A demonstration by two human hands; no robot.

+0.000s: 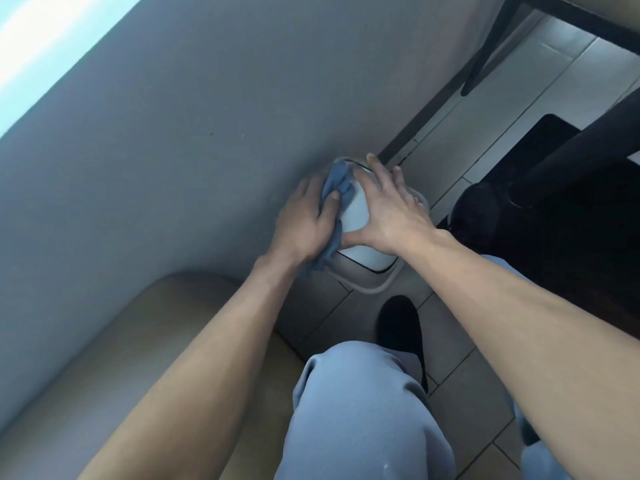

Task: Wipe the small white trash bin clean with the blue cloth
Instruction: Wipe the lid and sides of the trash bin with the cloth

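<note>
The trash bin (360,216) touches the wall (173,133); cushioned seat (138,341) crowds its left, open floor tiles (446,327) lie nearside.

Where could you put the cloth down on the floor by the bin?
The floor tiles between the black shoe and the dark table base look bare. It is crowded around the bin: wall behind, tan seat to its left, and both hands on top.
</note>
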